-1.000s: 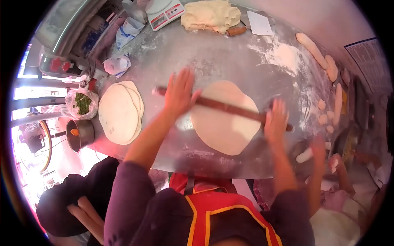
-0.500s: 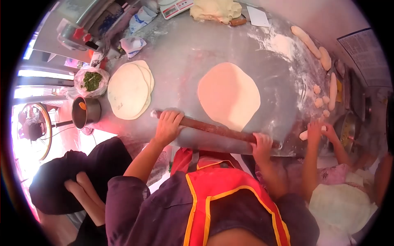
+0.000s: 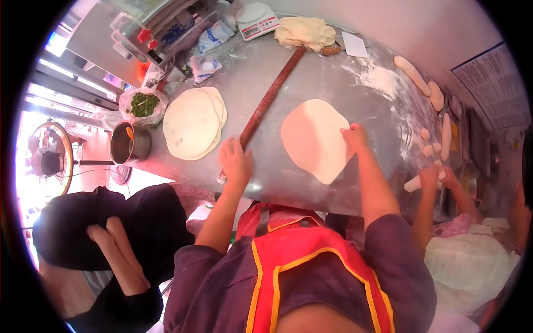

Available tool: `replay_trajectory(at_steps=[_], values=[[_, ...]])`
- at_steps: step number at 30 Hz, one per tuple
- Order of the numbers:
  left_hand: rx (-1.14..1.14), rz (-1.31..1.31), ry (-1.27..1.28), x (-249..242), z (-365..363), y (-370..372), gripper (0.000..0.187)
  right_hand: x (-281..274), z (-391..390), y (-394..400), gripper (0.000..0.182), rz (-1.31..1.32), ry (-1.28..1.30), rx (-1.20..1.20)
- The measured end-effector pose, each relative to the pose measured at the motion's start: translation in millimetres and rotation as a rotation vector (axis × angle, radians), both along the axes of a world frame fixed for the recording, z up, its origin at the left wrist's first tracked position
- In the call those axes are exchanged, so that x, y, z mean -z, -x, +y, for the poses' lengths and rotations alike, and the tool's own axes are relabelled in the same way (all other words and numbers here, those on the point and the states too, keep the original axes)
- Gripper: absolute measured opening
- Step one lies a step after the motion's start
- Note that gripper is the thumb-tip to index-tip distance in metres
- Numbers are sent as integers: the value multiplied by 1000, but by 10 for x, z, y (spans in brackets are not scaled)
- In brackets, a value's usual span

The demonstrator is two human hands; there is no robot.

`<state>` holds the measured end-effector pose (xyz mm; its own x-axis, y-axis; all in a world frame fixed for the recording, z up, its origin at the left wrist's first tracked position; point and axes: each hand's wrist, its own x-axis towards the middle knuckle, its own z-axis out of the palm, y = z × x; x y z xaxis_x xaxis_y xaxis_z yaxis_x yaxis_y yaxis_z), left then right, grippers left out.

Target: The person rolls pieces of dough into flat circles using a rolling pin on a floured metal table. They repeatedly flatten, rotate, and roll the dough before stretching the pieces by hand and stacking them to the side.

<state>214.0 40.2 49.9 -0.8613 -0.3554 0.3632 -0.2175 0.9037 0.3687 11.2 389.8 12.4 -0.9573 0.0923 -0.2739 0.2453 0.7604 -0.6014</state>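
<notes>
Dough round (image 3: 315, 139), rolled thin and pale, lies flat on the floured metal table (image 3: 355, 94), toward its near edge and right of the middle. The right hand (image 3: 355, 136) rests on the round's right rim, fingertips pressing or pinching the edge; whether it has a real grip cannot be told. The left hand (image 3: 236, 161) lies over the near end of a long wooden rolling pin (image 3: 266, 105), fingers curled loosely on it. The pin runs diagonally from the near edge toward the far edge, just left of the round and not touching it. The two hands are well apart.

By its look the round is light, soft and floppy, likely to stretch or tear if lifted by one point; taking it at the rim with spread fingers, or sliding a palm beneath, seems safest.

A stack of finished rounds (image 3: 193, 123) sits near the left edge, with a small pot (image 3: 130, 144) and a bag of greens (image 3: 143, 104) beyond it. Another person's hands (image 3: 438, 177) work small dough pieces at the right edge.
</notes>
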Motion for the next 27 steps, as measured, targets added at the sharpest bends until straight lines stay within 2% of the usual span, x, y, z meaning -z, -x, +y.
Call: replay_trajectory(at_steps=[1, 2, 4, 5, 6, 7, 8, 9, 10, 11, 12, 13, 14, 16, 19, 21, 23, 24, 25, 27], values=[[74, 61, -75, -76, 77, 46, 46, -70, -41, 35, 39, -57, 33, -57], [151, 123, -149, -131, 158, 91, 49, -115, -102, 2, 35, 41, -77, -171], [273, -18, -636, 39, 397, 134, 36, -670, -512, -381, 28, 240, -299, -394], [282, -83, -1080, 14, 576, 203, 37, -763, -685, -609, 22, 303, -152, -492], [195, -122, -1509, -11, 757, 270, 38, -845, -867, -885, 17, 360, -1, -594], [152, -112, -1866, -51, 824, 310, 35, -999, -1100, -1181, 13, 392, -44, -755], [141, -119, -2078, -119, 849, 308, 31, -1164, -1276, -1453, 10, 444, 89, -860], [169, -115, -2149, -195, 840, 272, 27, -1315, -1404, -1692, 8, 494, 229, -968], [250, -145, -1970, -296, 790, 229, 24, -1443, -1502, -1870, 6, 425, 325, -1025], [374, -211, -1578, -415, 715, 167, 21, -1556, -1578, -1972, 5, 355, 418, -1082], [473, -312, -831, -582, 635, 140, 18, -1648, -1644, -2009, 6, 348, 443, -1101], [485, -396, -342, -798, 551, 127, 17, -1728, -1713, -2036, 7, 341, 469, -1115], [482, -443, -95, -1007, 460, 98, 16, -1806, -1787, -2056, 8, 331, 494, -1125], [419, -470, 98, -1391, 278, 168, 17, -1974, -1953, -2014, 10, 380, 497, -1141], [183, -376, 39, -1957, -52, 334, 11, -2302, -2280, -1823, 14, 575, 448, -1197], [159, 42, 20, -1326, -488, 404, 36, -2397, -2554, -1668, 17, 720, 378, -1243], [303, 453, -884, -626, -1007, 530, 43, -2389, -2845, -1558, 19, 835, 290, -1285], [369, 663, -1337, -471, -1214, 527, 48, -2206, -3016, -1496, 20, 905, 342, -1285], [431, 836, -1573, -488, -1362, 374, 51, -1962, -3111, -1466, 21, 821, 310, -1330], [238, 1114, -2125, -410, -1545, -46, 55, -1433, -3289, -1417, 25, 645, 249, -1407]])
